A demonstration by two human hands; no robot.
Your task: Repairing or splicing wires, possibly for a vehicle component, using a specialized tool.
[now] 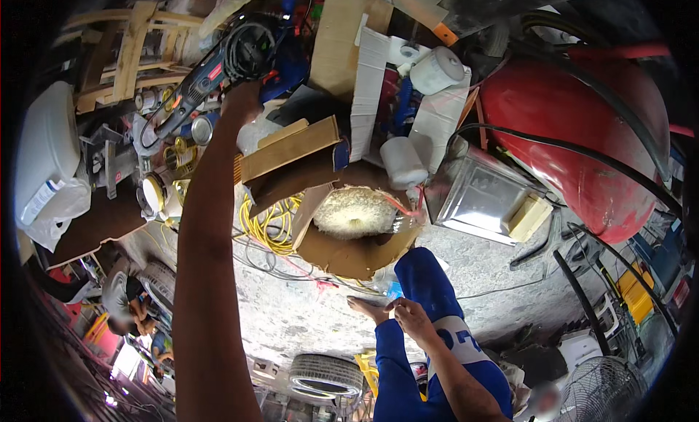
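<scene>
My left arm stretches far out to the upper left. My left hand [243, 103] is up against a long dark corded power tool [193, 91], shaped like an angle grinder, with its black cord [251, 50] wound in loops at one end. The fingers are mostly hidden there, so their grip does not show. Beside them is a blue object [287, 76]. Over my blue-trousered knees, my right hand [413, 321] is closed in a pinch, with a small white thing [393, 313] at its fingertips. Ahead, an open cardboard box [338, 258] holds a round, cream fluffy pad [354, 212].
Cans [154, 192], a plastic jug [47, 152] and wooden frames [135, 47] crowd the left. Yellow cord [266, 225] lies by the box. White rolls [403, 162], a metal tray [480, 196] and a red tank [575, 138] stand right. Another person [135, 305] is at lower left.
</scene>
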